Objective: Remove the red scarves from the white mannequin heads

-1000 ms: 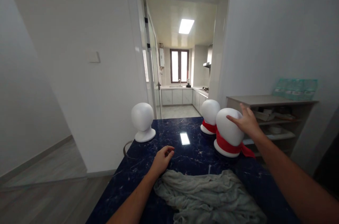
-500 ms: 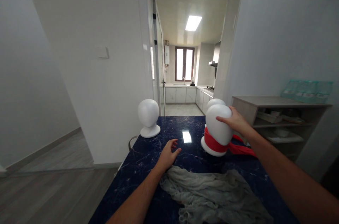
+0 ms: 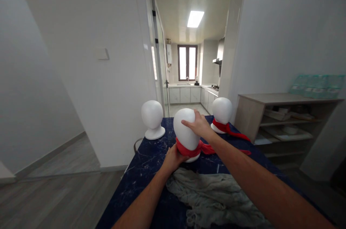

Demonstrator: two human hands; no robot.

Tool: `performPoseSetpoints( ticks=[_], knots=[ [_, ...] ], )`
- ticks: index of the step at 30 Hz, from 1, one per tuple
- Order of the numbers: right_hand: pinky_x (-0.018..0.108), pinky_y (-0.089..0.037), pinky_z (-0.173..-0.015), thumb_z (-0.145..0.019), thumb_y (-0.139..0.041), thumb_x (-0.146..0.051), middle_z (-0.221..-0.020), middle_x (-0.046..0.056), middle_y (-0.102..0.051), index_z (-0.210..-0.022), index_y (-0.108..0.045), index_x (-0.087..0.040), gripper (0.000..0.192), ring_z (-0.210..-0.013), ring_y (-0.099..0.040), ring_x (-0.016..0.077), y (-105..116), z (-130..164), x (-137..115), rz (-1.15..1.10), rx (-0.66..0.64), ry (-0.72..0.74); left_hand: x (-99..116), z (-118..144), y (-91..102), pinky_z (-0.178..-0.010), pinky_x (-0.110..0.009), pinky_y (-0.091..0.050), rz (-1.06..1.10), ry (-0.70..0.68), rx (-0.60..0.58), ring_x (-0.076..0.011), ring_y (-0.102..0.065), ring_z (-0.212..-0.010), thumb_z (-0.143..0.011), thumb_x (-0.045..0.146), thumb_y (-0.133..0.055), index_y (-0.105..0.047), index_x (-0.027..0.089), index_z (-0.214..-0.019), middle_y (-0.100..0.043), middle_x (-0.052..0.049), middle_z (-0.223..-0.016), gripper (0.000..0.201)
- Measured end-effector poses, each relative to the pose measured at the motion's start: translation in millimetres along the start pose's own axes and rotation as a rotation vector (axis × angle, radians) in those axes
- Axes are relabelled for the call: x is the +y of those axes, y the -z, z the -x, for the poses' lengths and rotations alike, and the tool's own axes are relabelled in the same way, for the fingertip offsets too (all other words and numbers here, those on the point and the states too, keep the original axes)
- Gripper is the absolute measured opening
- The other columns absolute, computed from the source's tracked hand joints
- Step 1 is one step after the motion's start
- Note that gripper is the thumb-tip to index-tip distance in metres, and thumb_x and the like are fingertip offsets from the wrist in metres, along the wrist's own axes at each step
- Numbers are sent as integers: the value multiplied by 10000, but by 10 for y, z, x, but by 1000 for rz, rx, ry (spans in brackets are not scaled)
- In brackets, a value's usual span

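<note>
A white mannequin head (image 3: 184,132) with a red scarf (image 3: 198,148) round its neck stands in the middle of the dark blue marble table (image 3: 151,160). My right hand (image 3: 199,125) grips its top right side. My left hand (image 3: 172,158) holds its base at the lower left. A crumpled grey-green cloth (image 3: 216,194) lies on the table just in front of my left hand. A bare white head (image 3: 152,118) stands at the far left of the table. Another white head with a red scarf (image 3: 222,113) stands at the far right.
A white wall (image 3: 81,59) rises left of the table, with a doorway to a kitchen (image 3: 189,84) straight ahead. A low wooden shelf unit (image 3: 281,120) with papers stands to the right. A chair back (image 3: 136,144) shows at the table's left edge.
My right hand has slid the scarfed head from the right side of the table to the middle, uncovering the far right head. My left hand has moved up onto its base.
</note>
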State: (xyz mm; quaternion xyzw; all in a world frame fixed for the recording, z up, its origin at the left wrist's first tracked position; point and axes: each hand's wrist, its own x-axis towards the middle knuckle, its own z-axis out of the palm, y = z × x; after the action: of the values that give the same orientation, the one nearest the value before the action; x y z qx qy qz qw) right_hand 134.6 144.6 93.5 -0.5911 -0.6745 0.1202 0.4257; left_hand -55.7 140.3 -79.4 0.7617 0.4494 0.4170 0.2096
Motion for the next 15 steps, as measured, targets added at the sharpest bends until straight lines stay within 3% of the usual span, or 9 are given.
performPoseSetpoints(
  ticks=[3, 5, 8, 10, 12, 15],
  knots=[
    [417, -422, -1081, -958, -426, -692, -1408, 181, -560, -1537, -388, -176, 777, -1293, -554, 311, 49, -25, 319, -82, 14, -47, -4, 6, 0, -1095, -542, -408, 23, 25, -9, -387, -601, -1249, -680, 458, -877, -543, 191, -1402, -673, -154, -1324, 839],
    [411, -464, -1028, -1008, -395, -521, -1289, 163, -647, -1475, -466, -164, 592, -1191, -621, 287, 85, -4, 610, -97, 9, -115, -21, -1, -6, -1105, -561, -398, 40, 45, -16, -403, -560, -1300, -673, 431, -885, -500, 179, -1449, -652, -176, -1353, 902],
    [396, -503, -962, -870, -601, -270, -1097, 125, -727, -1289, -632, -160, 434, -1043, -677, 275, 78, 135, 987, -83, -102, -127, -48, -20, -21, -1119, -545, -402, 95, 14, -25, -382, -547, -1327, -698, 384, -872, -444, 182, -1494, -622, -175, -1399, 927],
    [364, -514, -946, -718, -699, -144, -1039, 81, -748, -1179, -697, -186, 463, -1020, -684, 265, 16, 275, 1125, -103, -217, -56, -63, -30, -32, -1133, -505, -405, 135, -40, -9, -347, -544, -1341, -713, 338, -860, -408, 201, -1519, -589, -151, -1448, 934],
    [337, -523, -918, -641, -716, -92, -1013, 49, -758, -1126, -716, -208, 499, -1007, -682, 255, -80, 402, 1174, -141, -305, 18, -79, -34, -43, -1134, -469, -413, 153, -76, 7, -320, -551, -1338, -734, 316, -843, -383, 211, -1535, -577, -136, -1466, 929],
    [323, -528, -852, -636, -691, -89, -951, 50, -758, -1088, -711, -210, 468, -940, -676, 244, -227, 501, 1171, -187, -328, 58, -118, -27, -59, -1101, -458, -444, 132, -70, -6, -322, -583, -1296, -710, 352, -863, -342, 209, -1557, -589, -143, -1448, 1004]
  ],
)
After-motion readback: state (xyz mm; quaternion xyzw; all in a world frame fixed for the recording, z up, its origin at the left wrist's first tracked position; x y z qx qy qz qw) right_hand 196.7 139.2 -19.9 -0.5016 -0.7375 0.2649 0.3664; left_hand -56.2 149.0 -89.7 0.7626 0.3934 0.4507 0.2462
